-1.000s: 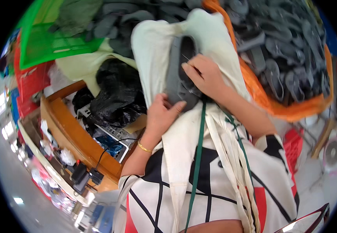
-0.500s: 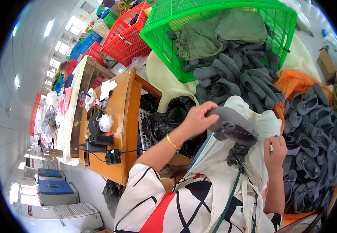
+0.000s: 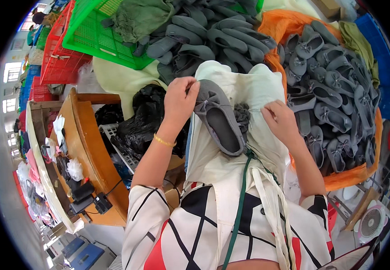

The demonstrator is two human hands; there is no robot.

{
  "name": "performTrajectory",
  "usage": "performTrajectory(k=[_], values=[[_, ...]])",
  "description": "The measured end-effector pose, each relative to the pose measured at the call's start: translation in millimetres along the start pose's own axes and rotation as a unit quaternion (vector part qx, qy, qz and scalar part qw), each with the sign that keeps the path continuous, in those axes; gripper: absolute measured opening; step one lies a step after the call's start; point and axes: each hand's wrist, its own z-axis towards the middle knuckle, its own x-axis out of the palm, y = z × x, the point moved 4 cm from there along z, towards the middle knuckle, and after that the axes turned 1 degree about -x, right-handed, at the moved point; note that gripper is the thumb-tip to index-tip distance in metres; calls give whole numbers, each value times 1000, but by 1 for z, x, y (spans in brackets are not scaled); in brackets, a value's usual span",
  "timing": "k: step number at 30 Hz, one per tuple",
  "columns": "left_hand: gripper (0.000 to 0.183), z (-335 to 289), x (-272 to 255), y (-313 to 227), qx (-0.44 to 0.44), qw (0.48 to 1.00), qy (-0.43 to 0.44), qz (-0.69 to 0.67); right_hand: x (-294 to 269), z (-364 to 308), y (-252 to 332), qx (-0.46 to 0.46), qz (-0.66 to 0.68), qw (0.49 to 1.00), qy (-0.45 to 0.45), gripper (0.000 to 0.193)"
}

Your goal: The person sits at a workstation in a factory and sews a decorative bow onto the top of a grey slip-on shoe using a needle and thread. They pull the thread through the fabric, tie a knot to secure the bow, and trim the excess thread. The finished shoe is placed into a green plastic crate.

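Note:
My left hand [image 3: 181, 100] grips a grey slipper-like flat shoe [image 3: 223, 123] near its toe. A small bow with a shiny bit sits on the shoe's toe; its opening faces up and its heel points toward me. Beside the shoe, on the cream apron [image 3: 267, 85] over my lap, lies a little heap of dark grey fabric bows [image 3: 242, 116], partly hidden by it. My right hand [image 3: 279, 120] hovers over the apron's right side with its fingers curled and their tips together; whatever they may hold is too small to make out.
Ahead, a green crate [image 3: 109, 49] and heaped grey shoes [image 3: 228, 38] spill toward my knees. An orange sack [image 3: 289, 20] at right holds bow-trimmed shoes [image 3: 334, 85]. At left stand a wooden table [image 3: 91, 148] and black plastic bags [image 3: 143, 119]. A fan [image 3: 372, 221] is low right.
My left hand has brought the shoe lower over my lap and turned it, opening up and heel toward me. My right hand has shifted away from the sack's shoes. The view has swung right.

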Motion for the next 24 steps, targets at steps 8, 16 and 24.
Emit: performTrajectory(k=[8,16,24], values=[[23,-42,-18,-6,-56,997,-43,20,65,66,55,-21,184,981,58,20],[18,-58,-5,-1,-73,991,-34,-110,102,80,64,-69,179,967,169,23],[21,-60,15,-6,-86,992,-3,-89,93,60,44,-76,193,974,93,18]])
